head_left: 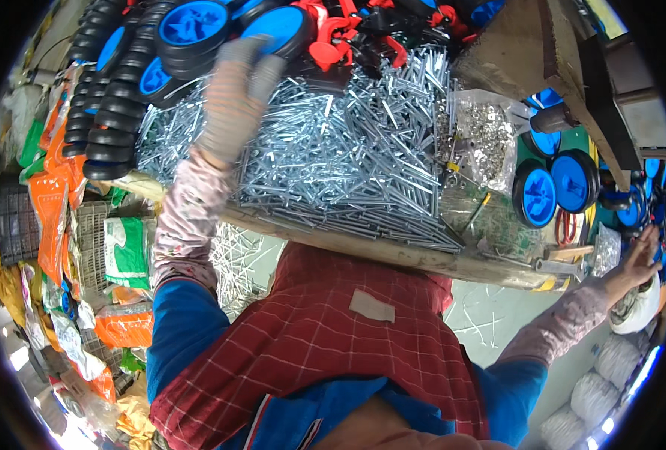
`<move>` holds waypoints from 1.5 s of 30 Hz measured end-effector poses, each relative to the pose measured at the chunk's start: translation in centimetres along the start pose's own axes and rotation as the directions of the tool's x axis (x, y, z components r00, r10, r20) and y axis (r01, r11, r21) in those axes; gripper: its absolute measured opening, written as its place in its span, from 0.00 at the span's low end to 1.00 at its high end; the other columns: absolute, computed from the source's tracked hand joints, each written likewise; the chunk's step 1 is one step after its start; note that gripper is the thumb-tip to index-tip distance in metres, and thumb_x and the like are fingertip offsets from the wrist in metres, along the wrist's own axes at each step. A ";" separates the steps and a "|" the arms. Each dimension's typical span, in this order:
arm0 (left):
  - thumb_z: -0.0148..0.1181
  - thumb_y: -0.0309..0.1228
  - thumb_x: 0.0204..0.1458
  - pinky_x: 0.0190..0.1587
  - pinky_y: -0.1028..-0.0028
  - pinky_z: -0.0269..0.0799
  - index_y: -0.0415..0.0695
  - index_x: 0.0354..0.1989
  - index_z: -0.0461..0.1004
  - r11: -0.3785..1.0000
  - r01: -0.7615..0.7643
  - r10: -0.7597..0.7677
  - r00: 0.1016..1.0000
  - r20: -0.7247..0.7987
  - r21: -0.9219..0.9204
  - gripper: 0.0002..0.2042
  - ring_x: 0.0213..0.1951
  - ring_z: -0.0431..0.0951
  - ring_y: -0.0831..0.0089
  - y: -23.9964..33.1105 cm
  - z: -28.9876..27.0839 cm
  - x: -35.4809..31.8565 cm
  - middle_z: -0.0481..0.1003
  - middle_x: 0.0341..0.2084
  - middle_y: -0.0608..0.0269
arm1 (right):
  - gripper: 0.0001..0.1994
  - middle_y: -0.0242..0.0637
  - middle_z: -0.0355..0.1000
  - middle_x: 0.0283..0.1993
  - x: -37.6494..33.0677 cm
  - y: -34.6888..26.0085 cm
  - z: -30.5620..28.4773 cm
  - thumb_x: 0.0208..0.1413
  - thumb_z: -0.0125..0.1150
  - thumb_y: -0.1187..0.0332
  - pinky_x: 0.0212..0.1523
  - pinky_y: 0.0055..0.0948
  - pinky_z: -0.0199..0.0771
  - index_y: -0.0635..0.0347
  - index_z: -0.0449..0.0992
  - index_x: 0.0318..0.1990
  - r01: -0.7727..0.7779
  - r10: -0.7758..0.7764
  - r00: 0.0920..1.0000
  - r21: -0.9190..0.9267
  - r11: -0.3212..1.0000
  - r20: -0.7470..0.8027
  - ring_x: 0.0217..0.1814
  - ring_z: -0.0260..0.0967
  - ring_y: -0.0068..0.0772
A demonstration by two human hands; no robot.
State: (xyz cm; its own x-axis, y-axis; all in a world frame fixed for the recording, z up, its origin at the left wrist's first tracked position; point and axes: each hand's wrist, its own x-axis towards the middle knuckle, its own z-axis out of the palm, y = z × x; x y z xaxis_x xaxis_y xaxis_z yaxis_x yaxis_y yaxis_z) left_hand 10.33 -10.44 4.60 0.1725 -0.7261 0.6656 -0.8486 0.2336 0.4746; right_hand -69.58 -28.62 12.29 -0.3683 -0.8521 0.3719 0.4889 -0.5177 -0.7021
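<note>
My left hand (pixel 235 101), in a grey knit glove blurred by motion, reaches over the heap of metal pins (pixel 340 150). Its fingers are stretched out, with the tips at the near left edge of a black wheel with a blue hub (pixel 277 30). Whether they touch the wheel is unclear. Far to the right, my bare right hand (pixel 637 259) is open, its fingers spread beside several blue-hubbed wheels (pixel 629 206). Nothing shows in that hand.
Red plastic clips (pixel 333 45) lie behind the pins. A clear bag of small metal parts (pixel 487 139) sits right of them. Two wheels (pixel 554 187) and a hammer (pixel 562 262) lie near the wooden bench edge (pixel 393 251). Metal framing (pixel 588 82) stands at the far right. Orange bags (pixel 48 217) hang left.
</note>
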 end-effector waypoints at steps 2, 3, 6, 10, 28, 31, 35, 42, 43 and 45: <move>0.55 0.51 0.60 0.52 0.59 0.72 0.42 0.57 0.71 0.913 0.204 -0.236 0.971 0.048 0.354 0.26 0.50 0.77 0.48 -5.6 -0.9 0.6 0.76 0.50 0.45 | 0.27 0.48 0.65 0.66 -0.6 2.2 5.8 0.64 0.54 0.53 0.71 0.52 0.58 0.68 0.67 0.59 0.129 -0.128 0.991 -0.010 0.992 0.050 0.71 0.57 0.48; 0.52 0.59 0.58 0.54 0.58 0.70 0.41 0.60 0.69 0.850 0.342 -0.435 0.885 0.165 0.401 0.34 0.53 0.75 0.46 -7.8 -0.9 1.4 0.75 0.51 0.42 | 0.26 0.49 0.64 0.67 0.5 3.0 6.0 0.64 0.54 0.54 0.73 0.51 0.55 0.68 0.68 0.59 0.097 -0.065 0.983 -0.185 0.978 0.169 0.71 0.57 0.48; 0.56 0.64 0.51 0.57 0.61 0.68 0.39 0.63 0.66 0.878 0.408 -0.458 0.869 0.190 0.250 0.42 0.56 0.74 0.48 -11.7 1.0 2.1 0.74 0.52 0.38 | 0.14 0.39 0.76 0.47 -11.7 14.9 16.6 0.62 0.58 0.64 0.48 0.33 0.69 0.64 0.77 0.49 0.124 0.404 0.865 -0.906 0.405 0.298 0.45 0.70 0.31; 0.66 0.49 0.53 0.58 0.70 0.68 0.36 0.63 0.67 0.817 0.576 -0.558 0.790 0.254 0.003 0.35 0.55 0.75 0.65 -10.7 1.8 3.6 0.74 0.55 0.51 | 0.10 0.37 0.76 0.33 -25.5 26.0 28.0 0.54 0.66 0.73 0.34 0.23 0.71 0.62 0.80 0.44 0.407 0.595 0.544 -0.806 0.430 0.591 0.30 0.73 0.25; 0.58 0.40 0.61 0.60 0.68 0.66 0.39 0.65 0.58 0.261 0.613 -0.522 0.739 0.425 -0.745 0.29 0.56 0.71 0.69 9.0 1.2 -8.0 0.69 0.56 0.55 | 0.05 0.39 0.79 0.36 -32.9 19.5 33.5 0.58 0.63 0.77 0.35 0.23 0.76 0.65 0.77 0.41 0.211 0.436 0.625 -0.678 0.704 0.648 0.35 0.78 0.25; 0.58 0.39 0.60 0.61 0.67 0.65 0.39 0.66 0.57 0.280 0.596 -0.494 0.761 0.419 -0.753 0.30 0.57 0.70 0.68 9.5 1.3 -8.3 0.69 0.57 0.55 | 0.09 0.39 0.78 0.37 -32.6 20.1 34.2 0.52 0.67 0.75 0.31 0.29 0.76 0.61 0.79 0.42 0.642 0.174 0.466 -0.467 0.608 0.868 0.33 0.77 0.37; 0.61 0.39 0.58 0.64 0.65 0.62 0.39 0.67 0.56 0.152 0.669 -0.513 0.682 0.521 -0.727 0.32 0.59 0.68 0.67 9.9 0.3 -8.5 0.68 0.58 0.54 | 0.13 0.38 0.76 0.41 -32.7 21.3 36.0 0.50 0.67 0.72 0.38 0.35 0.76 0.59 0.79 0.44 0.772 0.068 0.106 -0.125 0.623 0.992 0.42 0.75 0.38; 0.69 0.35 0.53 0.53 0.70 0.72 0.41 0.60 0.62 0.258 0.583 -0.524 0.754 0.396 -0.770 0.29 0.52 0.75 0.71 8.0 -0.8 -10.0 0.73 0.53 0.54 | 0.17 0.46 0.75 0.48 -29.4 28.9 38.6 0.54 0.65 0.70 0.50 0.42 0.72 0.62 0.75 0.51 0.552 0.319 0.466 -0.553 0.624 0.825 0.52 0.71 0.52; 0.77 0.39 0.43 0.46 0.69 0.77 0.42 0.55 0.67 0.548 0.621 -0.491 0.781 0.386 -0.560 0.32 0.44 0.81 0.66 7.3 -0.8 -10.3 0.77 0.45 0.55 | 0.17 0.48 0.75 0.48 -28.4 32.0 38.2 0.54 0.65 0.69 0.51 0.43 0.72 0.63 0.74 0.51 0.617 0.335 0.466 -0.572 0.541 0.819 0.53 0.71 0.55; 0.80 0.34 0.38 0.46 0.68 0.77 0.43 0.56 0.64 0.863 0.491 -0.397 0.805 0.441 -0.118 0.37 0.42 0.82 0.62 7.8 -1.4 -8.6 0.78 0.41 0.54 | 0.17 0.48 0.75 0.47 -28.8 36.0 37.7 0.53 0.66 0.69 0.50 0.43 0.72 0.63 0.74 0.50 0.614 0.393 0.475 -0.616 0.493 0.788 0.52 0.72 0.55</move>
State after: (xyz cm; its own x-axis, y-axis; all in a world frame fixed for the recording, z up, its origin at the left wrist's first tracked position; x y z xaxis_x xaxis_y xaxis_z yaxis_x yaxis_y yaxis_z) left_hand 2.90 -1.47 3.43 0.2554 -0.9623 0.0931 -0.5886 -0.0784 0.8046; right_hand -11.58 -25.62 -0.86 0.6402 -0.6683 0.3789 -0.4723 -0.7313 -0.4921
